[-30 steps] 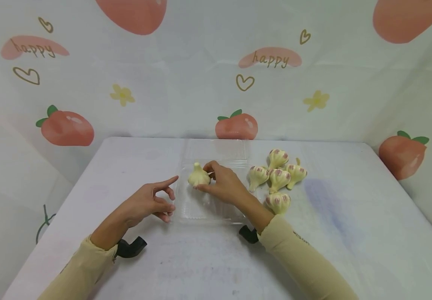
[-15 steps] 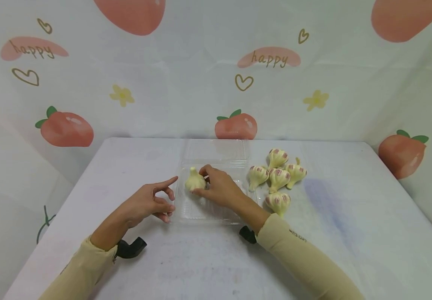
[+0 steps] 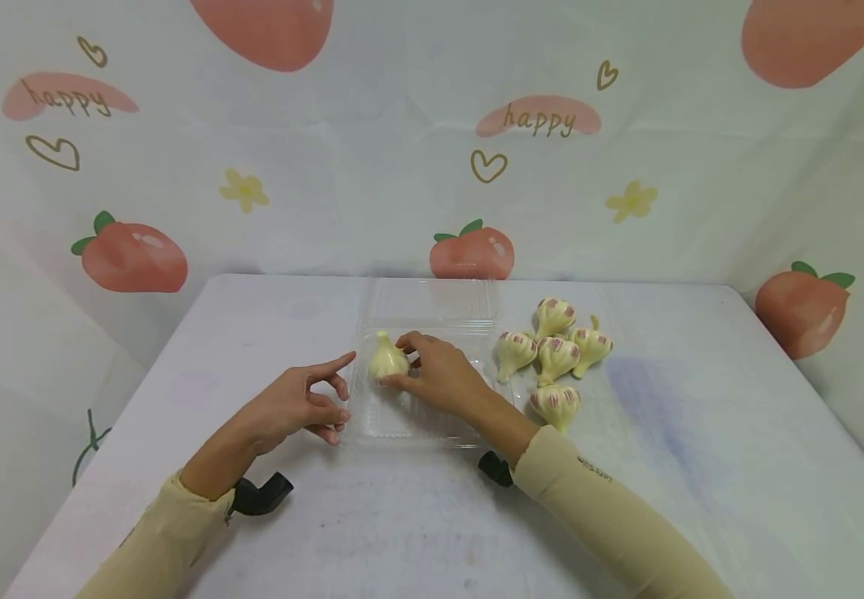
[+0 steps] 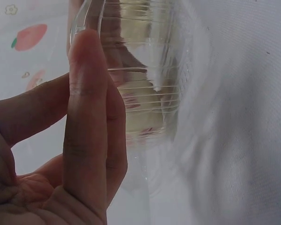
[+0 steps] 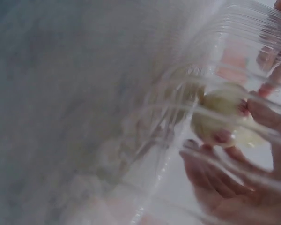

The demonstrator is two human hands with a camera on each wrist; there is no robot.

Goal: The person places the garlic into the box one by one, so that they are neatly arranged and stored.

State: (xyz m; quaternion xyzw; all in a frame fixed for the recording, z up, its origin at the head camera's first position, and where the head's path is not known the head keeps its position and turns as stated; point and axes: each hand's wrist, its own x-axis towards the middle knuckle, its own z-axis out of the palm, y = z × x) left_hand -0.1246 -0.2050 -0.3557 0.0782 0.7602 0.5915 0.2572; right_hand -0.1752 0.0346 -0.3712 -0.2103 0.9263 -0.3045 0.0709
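In the head view, my right hand (image 3: 439, 373) pinches a pale garlic bulb (image 3: 387, 359) between thumb and fingers, low in the left part of a clear plastic clamshell box (image 3: 424, 424). The bulb's stem points up. Through the box wall in the right wrist view, the garlic bulb (image 5: 220, 115) shows purple marks, with fingertips around it. My left hand (image 3: 290, 408) is at the box's left side, its index finger extended and the other fingers loosely bent. In the left wrist view, fingertips of the left hand (image 4: 86, 126) touch the box rim (image 4: 91, 18).
Several purple-streaked garlic bulbs (image 3: 558, 358) lie on the white-covered table (image 3: 402, 524) right of the box. Behind the base stands the box's raised clear lid (image 3: 432, 299). A fruit-printed curtain (image 3: 372, 166) hangs beyond the table's far edge.
My right hand has moved slightly left and down with the garlic bulb, then has stayed nearly in place over the last half second. The left hand has not visibly moved.
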